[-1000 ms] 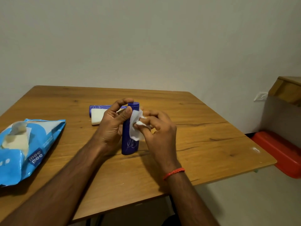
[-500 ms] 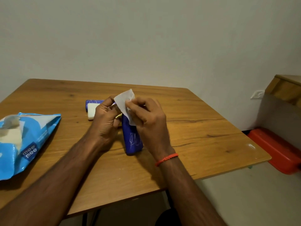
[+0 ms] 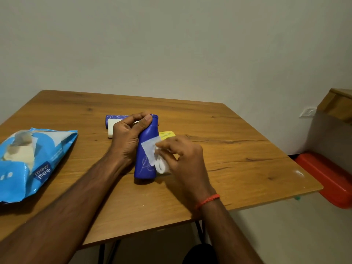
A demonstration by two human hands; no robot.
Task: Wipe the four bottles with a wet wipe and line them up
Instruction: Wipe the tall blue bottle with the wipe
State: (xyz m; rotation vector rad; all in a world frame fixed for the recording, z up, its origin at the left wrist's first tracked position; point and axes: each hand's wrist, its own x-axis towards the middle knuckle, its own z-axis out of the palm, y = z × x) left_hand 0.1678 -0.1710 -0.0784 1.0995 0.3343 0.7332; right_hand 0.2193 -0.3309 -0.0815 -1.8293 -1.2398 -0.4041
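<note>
Head view: the blue bottle is gripped at its neck and upper body by the left hand, with the fingers curled round it and the thumb laid just below the cap. The wet wipe is pinched in the curled fingers of the right hand and is pressed against the right side of the bottle at mid-body.

Compared with half a second earlier, the wipe has been brought down from the top of the bottle to its middle, and the cap, covered before, is now exposed.

The bottle is held near upright between the two hands, with its top leaning slightly right and its base down on the table.

A yellow bottle is seen lying just behind the right hand. A second blue bottle and a white bottle lie side by side behind the left hand. An opened blue wipes pack lies well apart at the left edge of the table.
</note>
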